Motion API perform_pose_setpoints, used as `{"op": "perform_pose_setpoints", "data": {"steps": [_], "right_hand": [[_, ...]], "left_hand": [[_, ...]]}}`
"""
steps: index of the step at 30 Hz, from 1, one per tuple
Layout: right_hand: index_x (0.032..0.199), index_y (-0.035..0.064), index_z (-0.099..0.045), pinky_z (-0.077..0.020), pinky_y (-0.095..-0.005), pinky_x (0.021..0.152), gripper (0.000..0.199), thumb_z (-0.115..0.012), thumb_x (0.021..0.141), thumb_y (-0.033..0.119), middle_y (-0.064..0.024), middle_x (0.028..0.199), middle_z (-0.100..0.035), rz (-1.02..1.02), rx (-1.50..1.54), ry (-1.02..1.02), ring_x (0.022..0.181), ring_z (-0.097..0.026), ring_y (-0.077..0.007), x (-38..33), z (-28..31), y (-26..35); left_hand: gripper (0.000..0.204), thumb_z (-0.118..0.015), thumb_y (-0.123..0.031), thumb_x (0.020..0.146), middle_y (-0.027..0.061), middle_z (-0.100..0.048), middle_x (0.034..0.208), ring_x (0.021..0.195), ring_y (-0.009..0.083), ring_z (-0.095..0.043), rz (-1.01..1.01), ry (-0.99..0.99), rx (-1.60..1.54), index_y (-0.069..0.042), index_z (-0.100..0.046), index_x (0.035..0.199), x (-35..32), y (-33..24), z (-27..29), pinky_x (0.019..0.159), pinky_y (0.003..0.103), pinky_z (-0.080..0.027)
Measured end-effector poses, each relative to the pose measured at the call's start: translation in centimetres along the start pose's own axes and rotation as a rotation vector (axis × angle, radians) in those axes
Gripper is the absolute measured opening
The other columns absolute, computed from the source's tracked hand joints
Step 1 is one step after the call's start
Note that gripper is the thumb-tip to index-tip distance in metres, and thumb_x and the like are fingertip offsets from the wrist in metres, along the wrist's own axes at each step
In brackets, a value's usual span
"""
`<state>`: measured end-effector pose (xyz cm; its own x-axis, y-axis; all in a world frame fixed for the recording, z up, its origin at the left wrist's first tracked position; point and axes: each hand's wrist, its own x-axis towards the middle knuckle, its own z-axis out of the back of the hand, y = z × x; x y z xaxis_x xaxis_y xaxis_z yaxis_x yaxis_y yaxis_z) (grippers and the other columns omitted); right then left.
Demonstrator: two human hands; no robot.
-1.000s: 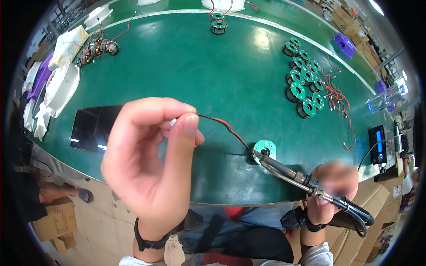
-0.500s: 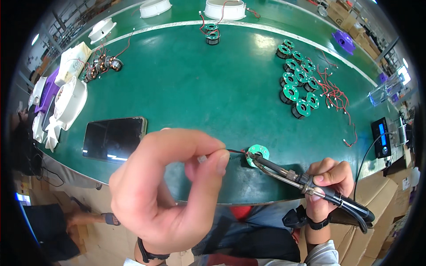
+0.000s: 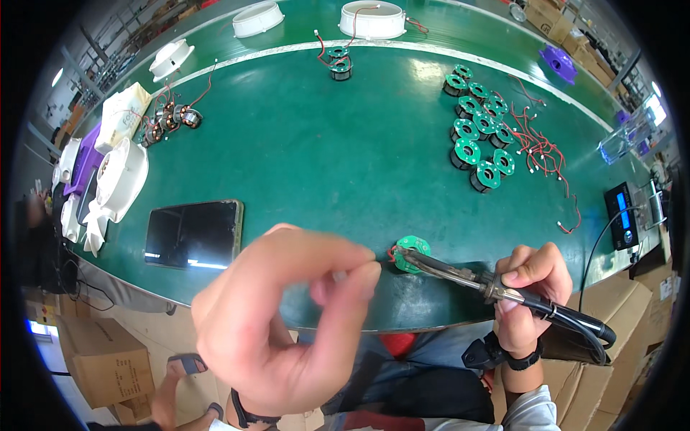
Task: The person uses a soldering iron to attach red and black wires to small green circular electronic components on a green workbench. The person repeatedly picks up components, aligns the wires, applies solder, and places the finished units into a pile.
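Observation:
My left hand (image 3: pixel 287 316) is closed in a pinch, its fingertips at the thin wire (image 3: pixel 392 253) that meets the left edge of a round green circuit board. This board (image 3: pixel 415 244) sits on a small coil near the table's front edge. My right hand (image 3: pixel 532 287) grips a soldering iron (image 3: pixel 496 289) with a thin metal tube along its shaft. The iron's tip rests on or just over the board beside the wire. Blur and the fingertips hide most of the wire's free end.
Several similar board-topped coils (image 3: pixel 478 133) stand at the right, beside loose red wires (image 3: pixel 539 147). A black phone (image 3: pixel 194 233) lies at the left, near white housings (image 3: pixel 122 172) and bare motor coils (image 3: pixel 172 115). A control box with a blue display (image 3: pixel 622 208) stands at the right edge.
The view has shifted slightly. The fingertips of my left hand are a little nearer the board, and less wire shows between them. The iron stays at the board, now at a flatter slant.

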<state>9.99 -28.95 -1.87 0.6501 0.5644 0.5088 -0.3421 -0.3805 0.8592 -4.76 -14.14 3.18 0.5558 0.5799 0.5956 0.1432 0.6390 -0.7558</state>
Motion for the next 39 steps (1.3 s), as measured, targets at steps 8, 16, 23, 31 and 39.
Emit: {"op": "perform_pose_setpoints", "data": {"steps": [8, 16, 23, 31, 39], "right_hand": [[0.076, 0.0038, -0.038, -0.0242, -0.0182, 0.043, 0.026, -0.061, 0.071, 0.016, -0.0007, 0.061, -0.036, 0.122, 0.094, -0.236, 0.044, -0.027, -0.0039, 0.2, 1.6, 1.1], [0.077, 0.0025, -0.038, -0.0224, -0.0175, 0.041, 0.029, -0.062, 0.070, 0.017, -0.0016, 0.061, -0.035, 0.215, 0.134, -0.462, 0.044, -0.027, -0.0046, -0.6, 5.7, 2.9], [0.077, 0.0045, -0.037, -0.0258, -0.0203, 0.047, 0.033, -0.066, 0.070, 0.018, -0.0009, 0.063, -0.036, 0.055, 0.119, -0.417, 0.051, -0.029, -0.0060, -2.7, 4.5, 2.3], [0.079, 0.0070, -0.037, -0.0297, -0.0158, 0.041, 0.026, -0.060, 0.073, 0.015, -0.0016, 0.065, -0.039, -0.193, 0.159, -0.273, 0.047, -0.033, -0.0044, -2.4, -2.1, 1.1], [0.078, 0.0075, -0.036, -0.0282, -0.0157, 0.039, 0.025, -0.059, 0.073, 0.015, -0.0010, 0.063, -0.038, -0.263, 0.133, -0.218, 0.045, -0.031, -0.0035, -1.5, -3.3, 1.3]], "left_hand": [[0.007, -0.056, 0.000, 0.080, 0.0054, -0.051, 0.069, 0.056, 0.0096, -0.050, 0.004, 0.009, 0.003, 0.004, -0.052, 0.082, 1.5, -0.6, -0.3, 0.052, 0.019, -0.037], [0.007, -0.058, -0.001, 0.077, 0.0019, -0.052, 0.064, 0.054, 0.0052, -0.049, 0.041, 0.271, 0.291, 0.002, -0.054, 0.072, 5.2, -2.4, 0.7, 0.049, 0.017, -0.033], [0.007, -0.058, -0.001, 0.075, -0.0015, -0.051, 0.056, 0.048, 0.0019, -0.045, -0.009, 0.362, 0.492, 0.000, -0.054, 0.069, 6.8, -3.1, 1.0, 0.042, 0.017, -0.025], [0.008, -0.058, 0.002, 0.076, -0.0026, -0.048, 0.059, 0.051, 0.0008, -0.041, 0.111, 0.393, 0.565, 0.001, -0.053, 0.070, 6.8, -3.5, 2.1, 0.044, 0.016, -0.026], [0.008, -0.060, 0.004, 0.075, 0.0011, -0.052, 0.070, 0.056, 0.0017, -0.040, 0.097, 0.445, 0.546, 0.003, -0.053, 0.080, 6.2, -3.5, 3.3, 0.049, 0.016, -0.028]]}}
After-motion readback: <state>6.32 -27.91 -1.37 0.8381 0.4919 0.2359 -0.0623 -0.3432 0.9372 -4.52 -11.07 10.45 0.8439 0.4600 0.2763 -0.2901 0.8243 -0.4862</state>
